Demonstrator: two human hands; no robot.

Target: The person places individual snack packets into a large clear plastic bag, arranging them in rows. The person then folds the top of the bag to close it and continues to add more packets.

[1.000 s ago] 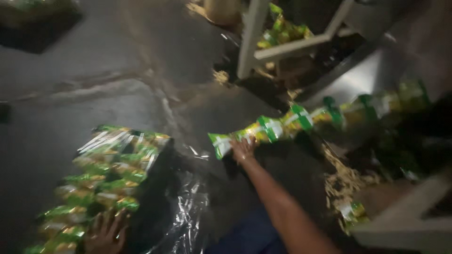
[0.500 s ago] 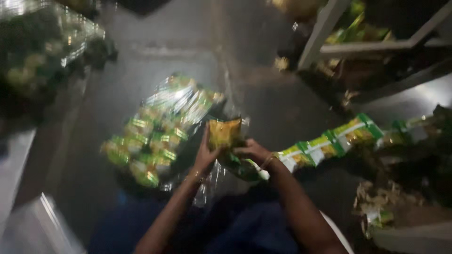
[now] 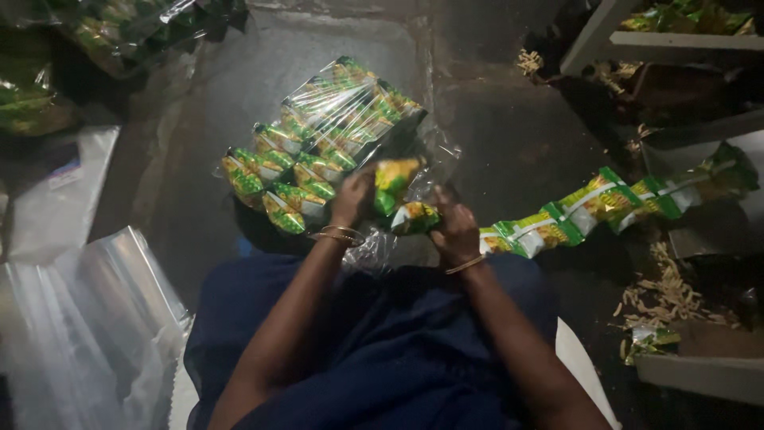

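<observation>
Both hands are grabbing snack packets: left hand [image 3: 352,199] pinches a yellow-green packet [image 3: 393,181], right hand [image 3: 455,231] grips the packet strip [image 3: 589,211].

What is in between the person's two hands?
In the head view, small yellow-and-green snack packets fill the gap between the left hand and the right hand; both hands grip them, at the end of the long packet strip.

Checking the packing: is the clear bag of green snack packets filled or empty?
Filled: rows of packets show through the clear bag.
</observation>
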